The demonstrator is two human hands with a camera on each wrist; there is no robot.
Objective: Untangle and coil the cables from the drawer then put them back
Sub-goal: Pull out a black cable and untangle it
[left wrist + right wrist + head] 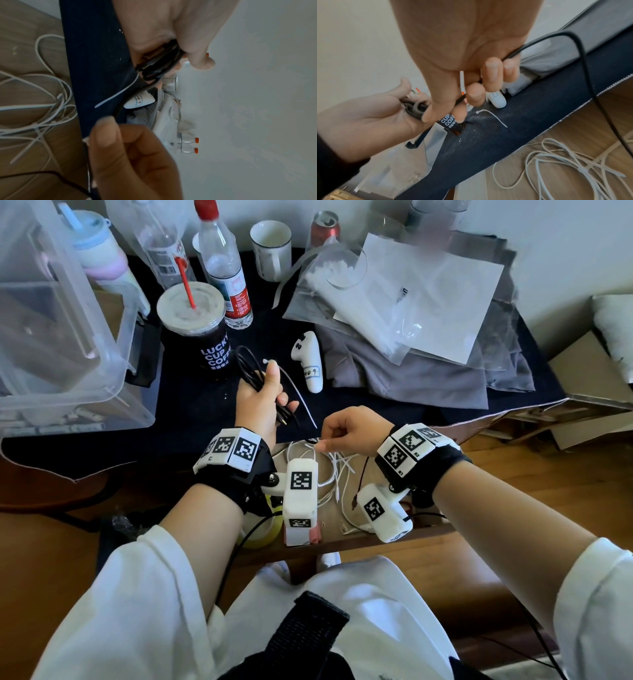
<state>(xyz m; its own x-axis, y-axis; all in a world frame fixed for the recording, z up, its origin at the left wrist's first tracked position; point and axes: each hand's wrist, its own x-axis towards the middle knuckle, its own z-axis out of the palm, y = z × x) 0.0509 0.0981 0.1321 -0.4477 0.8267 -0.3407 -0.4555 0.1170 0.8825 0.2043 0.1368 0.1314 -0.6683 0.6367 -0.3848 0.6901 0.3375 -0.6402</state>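
My left hand grips a coiled black cable upright over the dark tablecloth; the coil fills its fist in the left wrist view. Just to the right, my right hand is curled round the cable's free stretch, which loops out behind it. A short white piece shows between its fingers; I cannot tell what it is. A white zip tie lies on the cloth by my left hand. The open drawer below holds tangled white cables and zip ties.
A coffee cup with a red straw, a white controller, bottles and a mug stand behind my hands. A clear plastic bin fills the left. Plastic bags on grey cloth cover the right.
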